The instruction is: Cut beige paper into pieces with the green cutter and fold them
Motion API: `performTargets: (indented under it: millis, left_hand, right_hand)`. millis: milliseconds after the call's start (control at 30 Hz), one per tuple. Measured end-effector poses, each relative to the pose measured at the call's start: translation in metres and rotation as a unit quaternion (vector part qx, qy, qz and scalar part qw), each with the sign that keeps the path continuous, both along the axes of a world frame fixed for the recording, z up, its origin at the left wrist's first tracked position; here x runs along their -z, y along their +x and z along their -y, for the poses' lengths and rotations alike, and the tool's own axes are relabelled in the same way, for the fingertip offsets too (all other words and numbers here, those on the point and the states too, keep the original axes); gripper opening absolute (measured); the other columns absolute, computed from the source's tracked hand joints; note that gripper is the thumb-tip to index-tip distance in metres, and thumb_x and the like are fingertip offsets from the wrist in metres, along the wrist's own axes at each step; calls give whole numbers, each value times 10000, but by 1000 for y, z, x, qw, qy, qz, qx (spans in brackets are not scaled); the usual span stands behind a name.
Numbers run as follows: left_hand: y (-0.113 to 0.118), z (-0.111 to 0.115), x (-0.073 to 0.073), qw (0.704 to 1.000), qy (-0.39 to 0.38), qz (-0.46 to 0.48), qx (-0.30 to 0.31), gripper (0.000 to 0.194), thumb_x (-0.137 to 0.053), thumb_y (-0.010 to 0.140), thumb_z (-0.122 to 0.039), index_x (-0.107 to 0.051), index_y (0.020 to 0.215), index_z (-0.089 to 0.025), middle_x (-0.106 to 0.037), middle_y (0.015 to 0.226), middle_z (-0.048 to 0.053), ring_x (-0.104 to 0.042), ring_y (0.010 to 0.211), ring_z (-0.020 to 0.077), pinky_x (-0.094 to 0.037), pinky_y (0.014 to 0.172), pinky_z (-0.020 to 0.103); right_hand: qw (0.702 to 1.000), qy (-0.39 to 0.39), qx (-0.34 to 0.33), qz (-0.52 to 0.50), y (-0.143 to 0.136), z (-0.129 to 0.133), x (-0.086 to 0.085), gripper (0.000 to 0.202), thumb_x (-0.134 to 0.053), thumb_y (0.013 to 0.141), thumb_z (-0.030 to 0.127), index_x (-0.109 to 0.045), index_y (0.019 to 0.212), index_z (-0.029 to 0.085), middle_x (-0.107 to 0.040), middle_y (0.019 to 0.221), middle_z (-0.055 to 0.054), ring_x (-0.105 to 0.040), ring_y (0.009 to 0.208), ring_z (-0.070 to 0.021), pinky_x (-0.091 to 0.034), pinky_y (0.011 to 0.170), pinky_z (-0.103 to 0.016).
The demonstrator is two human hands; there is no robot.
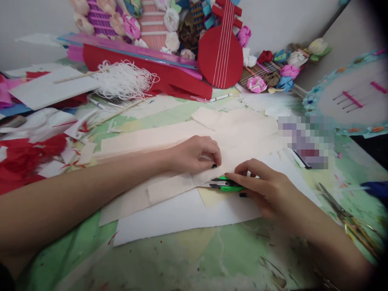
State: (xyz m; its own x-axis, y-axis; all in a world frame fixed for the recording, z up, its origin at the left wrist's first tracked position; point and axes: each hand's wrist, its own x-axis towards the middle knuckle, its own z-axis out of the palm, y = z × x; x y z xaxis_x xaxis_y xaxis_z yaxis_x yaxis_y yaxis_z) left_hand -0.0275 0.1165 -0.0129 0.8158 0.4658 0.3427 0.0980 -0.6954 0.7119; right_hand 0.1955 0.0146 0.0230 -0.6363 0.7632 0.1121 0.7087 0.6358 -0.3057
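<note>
My right hand (266, 184) is closed around a green utility knife (228, 184), whose metal tip points left at the edge of the cream paper (242, 129). My left hand (197, 153) rests on that paper just left of the knife. Its fingers are curled, with the thumb and fingertips gathered at the paper's edge. A narrow folded strip of the cream paper (171, 188) stretches left from the knife tip. Beneath lies a white sheet (169, 222), partly covered by the cream layers.
Scissors (345, 214) lie on the right of the paint-stained table (188, 262). White string (125, 81) is heaped at the back left, above red and white paper scraps (33, 157). A red paper instrument (220, 56) leans at the back among paper flowers (289, 70). A blue-edged round piece (348, 97) stands at right.
</note>
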Motion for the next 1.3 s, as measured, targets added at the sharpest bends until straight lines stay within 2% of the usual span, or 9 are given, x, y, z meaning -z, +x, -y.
performTargets:
  millis: [433, 667, 733, 800, 900, 967, 1033, 1167, 1300]
  left_hand:
    - [-2, 3, -2, 999, -28, -14, -16, 210, -580, 746, -2, -687, 830, -161, -663, 866, 54, -589, 902, 158, -505, 831, 289]
    - [-1, 5, 0, 988, -148, 31, -30, 138, -574, 780, -86, -667, 863, -144, -628, 935, 69, -629, 874, 151, -533, 823, 301]
    - [-2, 2, -1, 992, -99, 16, -71, 133, -565, 792, -108, -661, 874, -150, -634, 954, 72, -621, 896, 164, -518, 842, 320]
    - [-4, -4, -2, 990, 4, -42, -138, 143, -605, 781, -151, -655, 914, -166, -642, 993, 72, -589, 987, 201, -469, 925, 373]
    - [-10, -18, -5, 959, 94, -158, -215, 389, -735, 694, -329, -622, 1035, -179, -623, 1106, 88, -506, 1131, 284, -390, 999, 444]
    - [-15, -26, -8, 941, 81, -210, -251, 559, -773, 623, -433, -597, 1088, -178, -583, 1164, 104, -495, 1136, 308, -414, 953, 418]
    - [-19, -30, -13, 932, 43, -236, -272, 598, -778, 595, -429, -584, 1102, -179, -584, 1125, 93, -542, 1045, 276, -448, 861, 354]
    - [-24, -29, -24, 944, -53, -207, -252, 462, -720, 645, -300, -584, 1072, -187, -627, 854, 9, -576, 760, 166, -422, 658, 250]
    - [-25, -33, -31, 953, -101, -112, -261, 311, -677, 675, -289, -614, 957, -175, -619, 692, -17, -559, 630, 130, -386, 571, 227]
  right_hand:
    - [1000, -4, -1, -1, 6, -1, 1, 532, -399, 795, -28, -626, 1226, 187, -600, 1051, -109, -575, 924, -182, -511, 762, -297]
    - [999, 28, 10, 28, 6, -4, 2, 490, -388, 811, -18, -636, 1197, 156, -616, 1031, -128, -587, 895, -197, -529, 733, -319]
    - [998, 45, 16, 28, 7, -6, 3, 484, -382, 810, -15, -643, 1186, 146, -624, 1031, -138, -591, 891, -207, -536, 729, -335]
    - [998, 56, 23, 25, 9, -7, 4, 486, -385, 805, -12, -650, 1176, 158, -630, 1031, -136, -596, 887, -211, -540, 726, -346]
    - [998, 51, 30, 23, 12, -8, 4, 483, -397, 799, -12, -654, 1165, 169, -632, 1030, -130, -603, 892, -212, -541, 734, -346]
    - [999, 38, 31, 23, 13, -8, 4, 474, -401, 798, -14, -652, 1165, 153, -627, 1021, -133, -606, 887, -209, -540, 728, -333]
    - [999, 18, 32, 24, 14, -7, 3, 472, -404, 796, -17, -645, 1170, 139, -620, 1013, -135, -606, 883, -206, -538, 727, -322]
    - [999, -22, 40, 23, 13, -7, 0, 497, -424, 777, -40, -637, 1182, 153, -599, 1020, -128, -592, 899, -201, -529, 768, -324]
    - [998, -45, 37, 29, 12, -6, -3, 550, -425, 725, -91, -648, 1151, 176, -583, 990, -105, -567, 872, -189, -508, 760, -305]
